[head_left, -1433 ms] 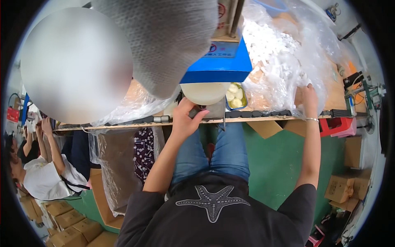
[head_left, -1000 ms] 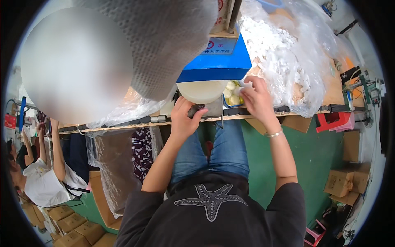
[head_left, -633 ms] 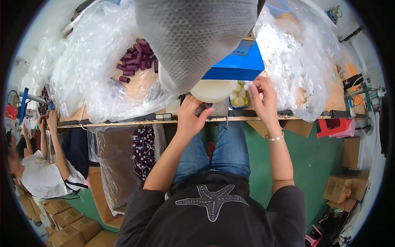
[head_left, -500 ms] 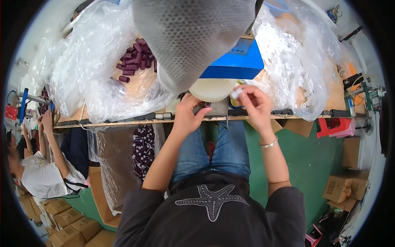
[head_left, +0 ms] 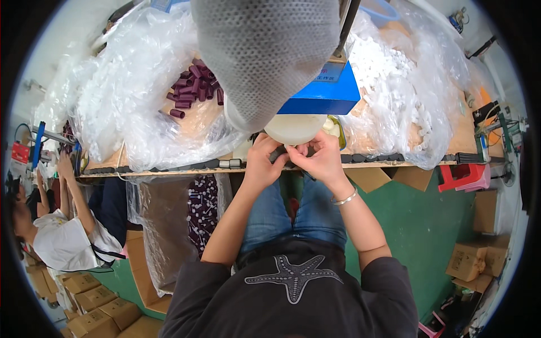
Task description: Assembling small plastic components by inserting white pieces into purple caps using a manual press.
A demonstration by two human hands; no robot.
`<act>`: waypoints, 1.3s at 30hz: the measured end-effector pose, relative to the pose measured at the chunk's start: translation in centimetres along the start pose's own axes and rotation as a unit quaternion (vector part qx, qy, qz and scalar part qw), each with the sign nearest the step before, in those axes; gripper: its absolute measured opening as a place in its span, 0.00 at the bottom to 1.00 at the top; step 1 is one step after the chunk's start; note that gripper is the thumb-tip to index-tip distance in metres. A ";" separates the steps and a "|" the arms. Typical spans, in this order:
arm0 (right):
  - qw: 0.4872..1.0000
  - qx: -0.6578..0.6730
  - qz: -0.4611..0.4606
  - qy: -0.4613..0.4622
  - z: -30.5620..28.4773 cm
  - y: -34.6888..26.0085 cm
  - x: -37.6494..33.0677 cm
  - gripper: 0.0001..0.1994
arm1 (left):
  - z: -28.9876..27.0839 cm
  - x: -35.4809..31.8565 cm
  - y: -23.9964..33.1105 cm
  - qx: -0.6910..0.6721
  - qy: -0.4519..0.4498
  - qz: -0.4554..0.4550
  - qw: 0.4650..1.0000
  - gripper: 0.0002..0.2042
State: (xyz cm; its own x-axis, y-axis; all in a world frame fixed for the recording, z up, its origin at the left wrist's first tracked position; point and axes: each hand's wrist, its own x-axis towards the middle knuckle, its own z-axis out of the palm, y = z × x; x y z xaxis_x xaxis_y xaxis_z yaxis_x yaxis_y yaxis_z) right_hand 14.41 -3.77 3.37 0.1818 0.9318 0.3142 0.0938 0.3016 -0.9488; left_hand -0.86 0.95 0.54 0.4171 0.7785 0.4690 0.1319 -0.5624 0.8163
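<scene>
At the far middle, 1 pale blue label (head_left: 329,72) at the top of a blue box (head_left: 324,97) bears a row of dark Chinese characters with reddish print above, its left part hidden by grey cloth (head_left: 265,50). A red box (head_left: 21,152) at the left has pale marks, and cartons (head_left: 93,292) at near left carry dark print, all too small to read.

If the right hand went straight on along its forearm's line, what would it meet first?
Probably the pale round cover, just ahead of the right hand; depth is unclear, so it might pass underneath.
</scene>
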 end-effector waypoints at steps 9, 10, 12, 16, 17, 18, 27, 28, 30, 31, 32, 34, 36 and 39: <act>0.994 -0.110 0.024 -0.004 -2.8 0.1 -2.9 0.21 | -0.6 -0.9 0.8 0.131 0.056 0.064 0.988 0.22; 0.998 -0.058 0.025 0.029 -3.6 0.6 -4.0 0.23 | -0.9 -1.4 1.1 0.127 0.054 0.067 0.988 0.22; 0.996 -0.033 0.021 0.076 -5.9 0.9 -5.0 0.21 | -1.8 -2.5 1.4 0.129 0.094 0.045 0.986 0.24; 0.973 -0.147 0.002 0.178 -10.6 1.5 -2.0 0.09 | -2.7 -4.4 -0.7 0.109 0.121 0.019 0.986 0.22; 0.963 -0.197 -0.003 0.184 -11.8 2.0 -0.4 0.08 | -2.7 -4.5 -1.0 0.106 0.116 0.013 0.988 0.22; 0.950 -0.247 -0.010 0.188 -12.7 2.2 1.3 0.06 | -2.8 -4.4 -1.0 0.102 0.111 0.007 0.988 0.22; 0.773 -0.619 -0.047 -0.129 -16.6 6.9 9.8 0.07 | 0.7 -0.2 0.8 0.071 0.033 0.037 0.996 0.17; 0.775 -0.615 -0.057 -0.135 -16.0 6.6 9.6 0.07 | 0.5 -0.5 0.6 0.079 0.042 0.036 0.995 0.17; 0.769 -0.627 -0.055 -0.109 -15.0 5.8 9.3 0.04 | 0.4 -1.1 0.5 -0.094 0.118 -0.051 0.987 0.15; 0.797 -0.596 -0.015 -0.095 -15.2 6.1 9.1 0.04 | -0.3 -0.8 1.8 -0.086 0.144 -0.045 0.985 0.14; 0.799 -0.592 -0.018 -0.101 -15.4 6.4 8.8 0.04 | -1.7 -1.1 2.9 -0.080 0.149 -0.049 0.984 0.14; 0.787 -0.608 -0.070 -0.084 -16.0 6.2 8.8 0.03 | -5.5 -1.9 4.6 0.069 0.033 -0.027 0.997 0.13; 0.787 -0.612 -0.059 -0.059 -17.0 6.4 7.9 0.03 | -10.2 -4.0 6.0 0.189 -0.087 -0.121 0.971 0.10; 0.783 -0.620 -0.048 -0.027 -17.9 6.4 7.7 0.03 | -16.8 -9.9 2.8 0.357 -0.242 -0.288 0.855 0.12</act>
State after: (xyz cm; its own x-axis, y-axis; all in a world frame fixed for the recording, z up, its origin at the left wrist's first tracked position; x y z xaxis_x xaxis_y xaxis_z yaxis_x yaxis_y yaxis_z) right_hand 33.92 1.69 0.32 0.0779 0.9340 0.3487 0.9883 -0.0264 -0.1502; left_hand -19.74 -3.69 3.85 0.3987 0.8741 -0.2775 0.8839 -0.2856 0.3703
